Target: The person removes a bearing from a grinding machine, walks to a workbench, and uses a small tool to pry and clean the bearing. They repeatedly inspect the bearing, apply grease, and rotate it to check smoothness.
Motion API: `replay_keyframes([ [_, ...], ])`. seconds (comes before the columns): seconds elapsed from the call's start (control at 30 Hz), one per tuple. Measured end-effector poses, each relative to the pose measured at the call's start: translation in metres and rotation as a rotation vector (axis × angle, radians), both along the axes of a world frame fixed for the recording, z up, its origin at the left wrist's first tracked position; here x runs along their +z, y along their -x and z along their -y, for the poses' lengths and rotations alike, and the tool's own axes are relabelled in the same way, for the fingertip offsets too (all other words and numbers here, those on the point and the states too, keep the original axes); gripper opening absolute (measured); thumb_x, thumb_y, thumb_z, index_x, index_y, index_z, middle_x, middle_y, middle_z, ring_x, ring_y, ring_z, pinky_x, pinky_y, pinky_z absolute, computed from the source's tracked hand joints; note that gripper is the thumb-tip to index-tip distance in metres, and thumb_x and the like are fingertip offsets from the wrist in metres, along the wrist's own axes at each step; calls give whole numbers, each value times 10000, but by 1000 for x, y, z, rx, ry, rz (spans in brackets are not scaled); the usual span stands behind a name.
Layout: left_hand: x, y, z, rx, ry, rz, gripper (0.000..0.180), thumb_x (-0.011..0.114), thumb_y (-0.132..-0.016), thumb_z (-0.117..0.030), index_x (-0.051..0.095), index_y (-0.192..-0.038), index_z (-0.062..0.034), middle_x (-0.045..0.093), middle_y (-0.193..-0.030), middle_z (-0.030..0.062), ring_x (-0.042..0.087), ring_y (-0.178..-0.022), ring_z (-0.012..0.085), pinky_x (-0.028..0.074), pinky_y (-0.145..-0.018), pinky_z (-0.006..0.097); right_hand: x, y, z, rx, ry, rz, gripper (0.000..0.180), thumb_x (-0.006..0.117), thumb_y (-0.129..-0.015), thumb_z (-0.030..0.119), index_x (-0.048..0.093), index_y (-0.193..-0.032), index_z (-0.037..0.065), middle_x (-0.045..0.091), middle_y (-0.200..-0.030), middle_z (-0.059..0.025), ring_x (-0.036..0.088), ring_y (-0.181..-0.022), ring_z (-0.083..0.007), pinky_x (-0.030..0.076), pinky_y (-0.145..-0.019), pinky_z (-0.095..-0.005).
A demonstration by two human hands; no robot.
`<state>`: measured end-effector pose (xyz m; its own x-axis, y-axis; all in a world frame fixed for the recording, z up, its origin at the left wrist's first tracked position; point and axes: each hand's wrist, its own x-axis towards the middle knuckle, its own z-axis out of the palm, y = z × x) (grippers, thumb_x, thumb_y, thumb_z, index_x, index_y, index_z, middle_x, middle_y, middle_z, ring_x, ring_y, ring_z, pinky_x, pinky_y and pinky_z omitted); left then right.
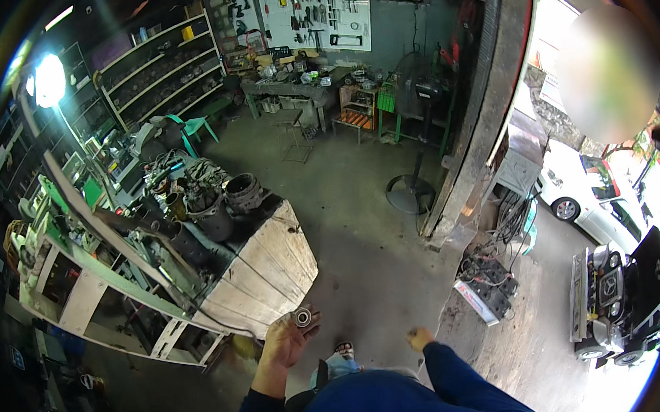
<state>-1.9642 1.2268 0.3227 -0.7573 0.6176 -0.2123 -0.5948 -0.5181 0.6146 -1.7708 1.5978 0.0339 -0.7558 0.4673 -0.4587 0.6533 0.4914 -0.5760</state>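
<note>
A round metal ball bearing point(302, 317) with a dark hole in its middle is in my left hand point(284, 342). The fingers are closed around it, beside the lower corner of a pale wooden workbench point(266, 278). Lower right of centre, my right hand point(420, 339) hangs away from everything, its fingers curled in. Whatever it may hold is hidden from this view.
Dark cylindrical metal parts point(243, 192) crowd the workbench on my left. A pedestal fan point(411, 193) stands ahead, right of the concrete floor. Batteries with cables point(493, 283) sit by the doorway on the right. Tables point(293, 92) and shelves point(159, 65) line the back.
</note>
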Motion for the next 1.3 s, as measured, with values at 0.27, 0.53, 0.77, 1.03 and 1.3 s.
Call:
replay_keyframes([
  [0.27, 20, 146, -92, -40, 53, -119, 524, 619, -1027, -358, 581, -1351, 51, 665, -1324, 164, 665, -1192, 301, 551, -974, 432, -39, -70, -67, -429, 404, 510, 252, 574, -1013, 301, 721, -1073, 105, 747, -885, -61, 740, -750, -228, 572, -621, -425],
  [0.53, -27, 303, -224, 35, -48, 87, 437, 638, -1022, -319, 625, -1278, 35, 679, -1305, 144, 670, -1178, 322, 573, -944, 442, -68, 82, -202, 275, 68, 527, 176, 541, -1007, 238, 694, -1066, 174, 740, -864, -14, 722, -686, -201, 554, -546, -403],
  [0.77, 22, 442, -356, 135, -2, -62, 487, 626, -1022, -382, 619, -1291, 24, 686, -1265, 117, 668, -1156, 306, 564, -925, 413, -73, 338, -361, 919, -194, 423, 195, 588, -909, 212, 713, -1055, 181, 755, -982, -57, 728, -994, -248, 585, -807, -446],
  [1.03, 22, 607, -422, 310, 93, -140, 439, 648, -1011, -408, 645, -1205, -15, 701, -1189, 145, 687, -1105, 296, 564, -887, 427, -64, 558, -485, -326, 574, 19, 281, 654, -927, 374, 685, -869, 101, 705, -808, -102, 693, -757, -288, 531, -610, -503],
  [1.3, 19, 831, -465, 242, 133, -99, 416, 656, -1004, -383, 671, -1175, -4, 683, -1268, 172, 654, -1176, 361, 502, -996, 492, -40, 645, -468, 927, -243, 428, 324, 599, -870, 372, 759, -1023, 135, 770, -1016, -121, 744, -911, -298, 573, -776, -443],
])
